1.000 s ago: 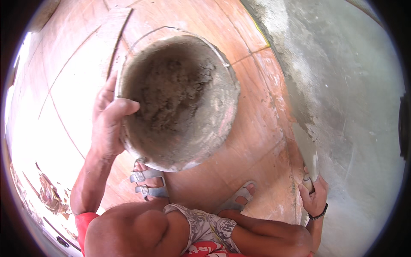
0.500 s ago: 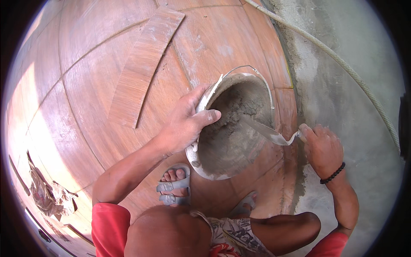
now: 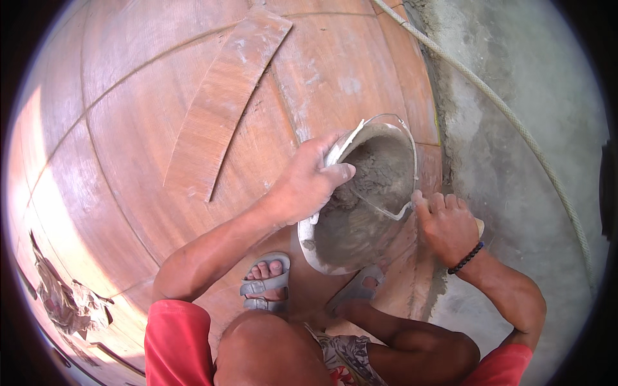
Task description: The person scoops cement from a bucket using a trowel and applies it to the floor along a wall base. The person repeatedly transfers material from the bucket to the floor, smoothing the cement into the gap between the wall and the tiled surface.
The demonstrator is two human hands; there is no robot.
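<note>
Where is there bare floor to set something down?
Bare floor tile lies left of the loose tile strip; a smaller, smeared patch separates that strip from the bucket. Bare concrete lies right of the rope. It is crowded at the bucket: the left hand grips its rim, the right hand holds a trowel dipping inside, and sandalled feet stand just below.

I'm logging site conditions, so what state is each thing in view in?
Left hand: gripping the bucket's rim, thumb inside.
Right hand: closed around the trowel's handle.
Bucket: open, tilted, partly filled.
Grey mix: lumpy, inside the bucket.
Trowel: blade inside the bucket.
Wire handle: arched near the rim.
Tile strip: lying on the tiled floor.
Braided hose: lying in a curve.
Left sandal: worn.
</note>
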